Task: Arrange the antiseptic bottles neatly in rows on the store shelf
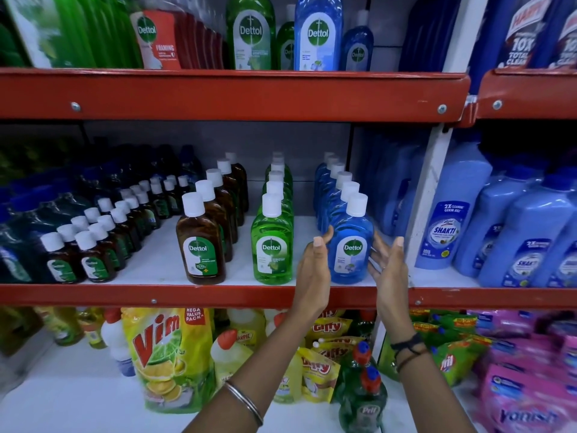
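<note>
Clearly a full, rigid plastic blue antiseptic bottle [351, 245], front of its row at right of centre on the middle shelf [187, 293], likely fairly heavy with liquid, smooth-sided and a little slippery. Flanked by the left hand [313, 270] and right hand [388, 267], both open with fingers spread, palms facing inward just beside its flanks, gripping nothing. Best taken across the broad shoulders below the white cap, squeezed evenly from both sides and kept upright.
</note>
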